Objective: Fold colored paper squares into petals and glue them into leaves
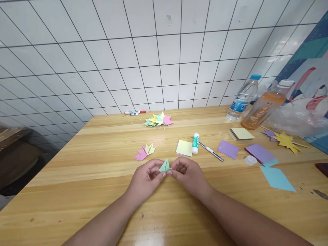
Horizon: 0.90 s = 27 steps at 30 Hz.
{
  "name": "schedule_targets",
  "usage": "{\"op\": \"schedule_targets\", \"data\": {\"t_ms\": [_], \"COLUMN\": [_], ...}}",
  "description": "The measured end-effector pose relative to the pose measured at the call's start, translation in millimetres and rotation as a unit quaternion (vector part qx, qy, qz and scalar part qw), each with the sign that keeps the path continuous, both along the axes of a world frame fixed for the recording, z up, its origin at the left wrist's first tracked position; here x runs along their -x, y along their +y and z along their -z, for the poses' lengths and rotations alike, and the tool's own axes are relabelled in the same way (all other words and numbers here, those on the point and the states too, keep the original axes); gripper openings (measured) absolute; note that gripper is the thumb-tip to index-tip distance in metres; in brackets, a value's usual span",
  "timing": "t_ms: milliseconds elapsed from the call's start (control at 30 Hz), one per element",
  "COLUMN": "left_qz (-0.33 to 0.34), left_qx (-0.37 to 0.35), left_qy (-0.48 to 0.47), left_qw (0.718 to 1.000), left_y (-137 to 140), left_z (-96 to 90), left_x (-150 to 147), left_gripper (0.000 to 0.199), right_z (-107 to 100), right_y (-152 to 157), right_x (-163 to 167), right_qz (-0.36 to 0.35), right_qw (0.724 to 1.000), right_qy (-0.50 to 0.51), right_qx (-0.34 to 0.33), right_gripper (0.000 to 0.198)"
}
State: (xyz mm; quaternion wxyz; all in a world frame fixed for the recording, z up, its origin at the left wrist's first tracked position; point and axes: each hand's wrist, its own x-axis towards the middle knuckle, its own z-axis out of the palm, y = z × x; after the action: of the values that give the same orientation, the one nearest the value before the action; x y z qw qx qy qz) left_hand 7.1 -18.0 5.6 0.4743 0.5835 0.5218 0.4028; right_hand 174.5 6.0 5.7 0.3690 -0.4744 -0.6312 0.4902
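A small folded green paper piece (165, 166) with a pointed top is held between both hands, just above the table. My left hand (146, 176) pinches its left side between thumb and fingers. On the other side, my right hand (189, 174) grips the lower right corner with thumb and fingertips. Just beyond my left hand lies a pink and pale yellow folded paper piece (145, 151). Past my right hand are a yellow sticky-note stack (183, 148) and a glue stick (195, 143) standing beside it.
Folded paper shapes (159, 119) and a marker (135, 112) lie near the wall. To the right are a pen (211, 151), purple paper (228, 149), a white cap (250, 160), blue paper (277, 178), a paper stack (242, 134), a water bottle (243, 99), an orange drink bottle (266, 107) and a yellow paper star (285, 141).
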Motion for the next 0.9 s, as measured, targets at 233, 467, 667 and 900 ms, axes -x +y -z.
{"op": "schedule_targets", "data": {"t_ms": [233, 467, 667, 900], "left_qz": [0.000, 0.014, 0.015, 0.005], "left_qx": [0.025, 0.010, 0.012, 0.016], "left_qy": [-0.015, -0.016, -0.040, -0.026], "left_qw": [1.000, 1.000, 0.999, 1.000], "left_y": [-0.9, -1.4, -0.3, -0.9], "left_z": [-0.7, 1.1, 0.9, -1.0], "left_x": [-1.0, -0.8, -1.1, -2.8], "left_gripper": [0.027, 0.022, 0.019, 0.019], "right_z": [1.2, 2.6, 3.3, -0.6], "right_y": [2.5, 0.4, -2.2, -2.4], "right_x": [-1.1, -1.4, -1.4, -1.1], "right_qz": [0.000, -0.014, -0.023, -0.016], "right_qw": [0.996, 0.996, 0.994, 0.999], "right_qy": [0.053, 0.037, -0.025, 0.007], "right_qx": [-0.069, -0.084, -0.100, -0.037], "right_gripper": [0.004, 0.010, 0.010, 0.012]}}
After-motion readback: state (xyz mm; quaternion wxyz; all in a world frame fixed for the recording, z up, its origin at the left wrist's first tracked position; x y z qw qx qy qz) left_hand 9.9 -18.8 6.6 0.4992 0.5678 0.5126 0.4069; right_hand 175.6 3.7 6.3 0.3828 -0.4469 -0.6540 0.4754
